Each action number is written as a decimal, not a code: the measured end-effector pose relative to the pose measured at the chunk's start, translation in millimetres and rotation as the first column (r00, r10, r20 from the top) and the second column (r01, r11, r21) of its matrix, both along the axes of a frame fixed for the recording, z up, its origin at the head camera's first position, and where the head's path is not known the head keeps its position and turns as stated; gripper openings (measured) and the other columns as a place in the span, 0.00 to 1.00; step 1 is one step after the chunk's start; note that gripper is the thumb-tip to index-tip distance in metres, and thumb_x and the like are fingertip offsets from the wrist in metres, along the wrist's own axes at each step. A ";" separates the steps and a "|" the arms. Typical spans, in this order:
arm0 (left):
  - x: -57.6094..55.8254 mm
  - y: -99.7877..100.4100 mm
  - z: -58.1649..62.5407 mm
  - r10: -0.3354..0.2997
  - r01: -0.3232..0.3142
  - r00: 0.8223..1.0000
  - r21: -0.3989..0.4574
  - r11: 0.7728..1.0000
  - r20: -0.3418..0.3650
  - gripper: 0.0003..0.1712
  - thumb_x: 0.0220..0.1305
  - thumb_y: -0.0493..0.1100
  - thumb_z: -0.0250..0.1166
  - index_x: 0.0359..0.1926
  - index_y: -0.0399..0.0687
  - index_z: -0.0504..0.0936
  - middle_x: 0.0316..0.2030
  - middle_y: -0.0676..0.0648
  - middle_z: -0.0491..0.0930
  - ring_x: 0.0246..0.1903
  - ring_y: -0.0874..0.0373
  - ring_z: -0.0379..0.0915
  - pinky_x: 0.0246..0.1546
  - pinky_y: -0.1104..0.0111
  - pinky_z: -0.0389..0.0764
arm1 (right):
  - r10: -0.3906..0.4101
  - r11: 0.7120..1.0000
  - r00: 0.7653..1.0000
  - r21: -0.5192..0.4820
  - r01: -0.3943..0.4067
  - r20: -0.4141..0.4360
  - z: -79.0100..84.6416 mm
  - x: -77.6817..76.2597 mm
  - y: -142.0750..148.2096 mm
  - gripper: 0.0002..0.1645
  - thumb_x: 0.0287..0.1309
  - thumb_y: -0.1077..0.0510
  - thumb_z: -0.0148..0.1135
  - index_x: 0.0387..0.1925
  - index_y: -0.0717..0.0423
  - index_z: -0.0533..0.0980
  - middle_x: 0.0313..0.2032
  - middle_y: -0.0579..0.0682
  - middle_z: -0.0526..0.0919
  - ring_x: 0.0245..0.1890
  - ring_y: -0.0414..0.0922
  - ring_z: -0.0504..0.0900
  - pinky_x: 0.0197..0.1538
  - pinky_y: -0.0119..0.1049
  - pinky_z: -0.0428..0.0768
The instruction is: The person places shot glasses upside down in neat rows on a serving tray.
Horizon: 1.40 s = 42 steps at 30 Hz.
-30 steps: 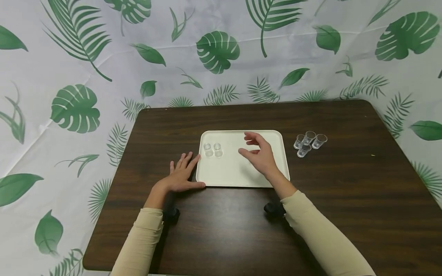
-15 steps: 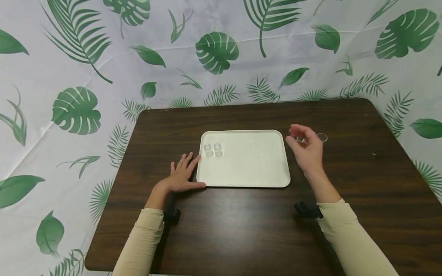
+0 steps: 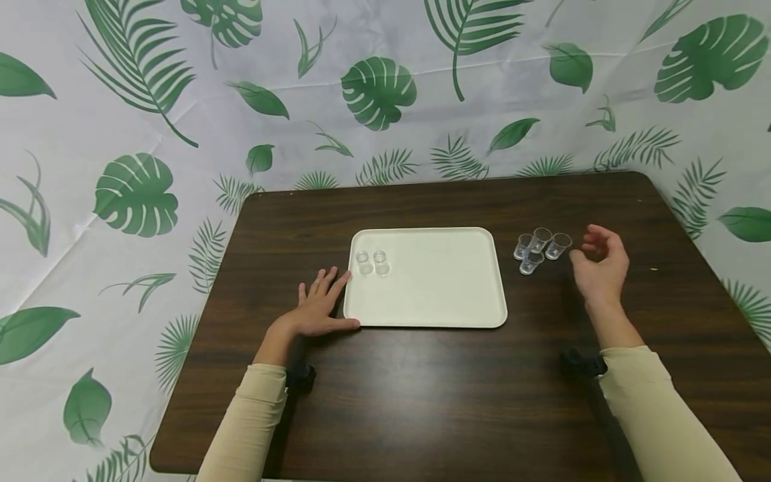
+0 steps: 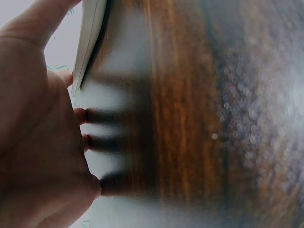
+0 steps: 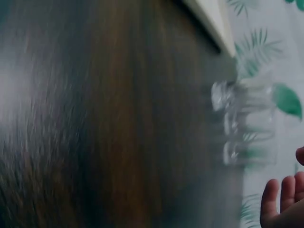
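Observation:
My left hand (image 3: 316, 313) lies with spread fingers at the left edge of a cream tray (image 3: 434, 288). Its thumb and index finger touch the tray's rim. Two small clear shot glasses, a left one (image 3: 364, 263) and a right one (image 3: 381, 262), stand in the tray's left part. To the right of the tray, several more clear shot glasses (image 3: 559, 246) cluster on the table; the right wrist view shows some glasses (image 5: 251, 123) blurred. My right hand (image 3: 602, 268) hovers just right of that cluster, fingers loosely bent, holding nothing and apart from the glasses.
A dark wood-grain table (image 3: 421, 402) carries everything. Behind it hangs a white cloth (image 3: 446, 120) with green leaf prints. Dark wrist straps, such as the right one (image 3: 584, 363), sit on both wrists.
My right hand has moved right, from above the tray past the glass cluster to its far side, uncovering the glasses again. My left hand stays at the tray's edge.

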State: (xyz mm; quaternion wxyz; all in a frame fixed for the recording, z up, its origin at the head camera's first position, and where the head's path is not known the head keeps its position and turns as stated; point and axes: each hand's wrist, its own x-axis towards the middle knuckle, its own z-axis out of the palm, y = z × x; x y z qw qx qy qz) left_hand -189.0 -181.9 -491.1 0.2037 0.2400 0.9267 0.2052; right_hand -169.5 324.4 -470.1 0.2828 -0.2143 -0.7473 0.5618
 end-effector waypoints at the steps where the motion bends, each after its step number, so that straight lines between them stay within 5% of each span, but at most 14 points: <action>1: -0.2 0.1 -0.2 0.000 0.000 1.000 0.002 1.000 -0.002 0.62 0.58 0.71 0.63 0.79 0.57 0.37 0.77 0.40 0.31 0.74 0.41 0.20 0.63 0.33 0.26 | 0.000 1.000 1.000 -0.002 0.001 0.026 -2.8 -0.7 3.5 0.29 0.51 0.75 0.59 0.54 0.50 0.77 0.41 0.41 0.75 0.41 0.37 0.74 0.40 0.28 0.70; 4: -0.8 0.1 -1.2 0.000 0.000 1.000 0.000 1.000 -0.002 0.62 0.58 0.72 0.63 0.79 0.57 0.37 0.77 0.40 0.31 0.74 0.41 0.20 0.63 0.34 0.26 | 0.033 0.999 0.990 -0.002 -0.033 0.140 -8.1 -2.3 10.8 0.31 0.54 0.72 0.62 0.59 0.51 0.74 0.46 0.42 0.75 0.45 0.38 0.74 0.43 0.26 0.69; 8: -1.1 -0.4 -1.4 0.002 -0.002 1.000 -0.007 1.000 0.002 0.62 0.57 0.72 0.63 0.79 0.57 0.37 0.77 0.40 0.31 0.74 0.41 0.20 0.63 0.34 0.26 | 0.137 0.987 0.946 0.044 -0.156 0.293 -11.5 -3.7 14.4 0.36 0.59 0.66 0.65 0.69 0.57 0.65 0.58 0.53 0.73 0.54 0.47 0.72 0.45 0.24 0.69; 11: -1.7 -0.3 -1.2 0.001 -0.001 1.000 -0.007 1.000 0.001 0.62 0.57 0.72 0.63 0.79 0.57 0.37 0.77 0.40 0.31 0.74 0.41 0.20 0.63 0.34 0.26 | 0.200 0.971 0.915 0.057 -0.234 0.351 -15.1 -4.4 16.0 0.39 0.61 0.62 0.66 0.71 0.61 0.61 0.63 0.62 0.70 0.58 0.53 0.71 0.44 0.22 0.69; 16: -3.0 1.2 -1.8 -0.002 0.002 1.000 0.001 1.000 0.006 0.62 0.57 0.72 0.63 0.79 0.58 0.37 0.77 0.41 0.30 0.74 0.42 0.19 0.63 0.34 0.25 | 0.245 0.962 0.886 0.015 -0.273 0.392 -22.9 -7.2 19.9 0.41 0.62 0.56 0.67 0.72 0.59 0.60 0.64 0.61 0.70 0.59 0.52 0.72 0.41 0.18 0.71; 32: -0.5 -0.4 -1.0 0.005 -0.005 1.000 0.010 1.000 0.001 0.63 0.56 0.72 0.64 0.79 0.57 0.38 0.77 0.40 0.31 0.74 0.41 0.21 0.63 0.33 0.26 | 0.159 0.955 0.886 0.159 -0.250 0.435 -28.5 -11.0 16.0 0.31 0.64 0.49 0.64 0.63 0.61 0.72 0.57 0.60 0.75 0.55 0.52 0.73 0.44 0.27 0.70; 42: 0.6 -1.6 -0.3 0.007 -0.007 1.000 0.014 1.000 -0.003 0.62 0.57 0.70 0.64 0.79 0.56 0.39 0.77 0.40 0.32 0.74 0.41 0.21 0.63 0.33 0.26 | 0.152 0.955 0.891 0.168 -0.244 0.428 -28.7 -8.5 12.7 0.31 0.65 0.47 0.62 0.63 0.61 0.73 0.57 0.60 0.75 0.54 0.50 0.74 0.41 0.23 0.69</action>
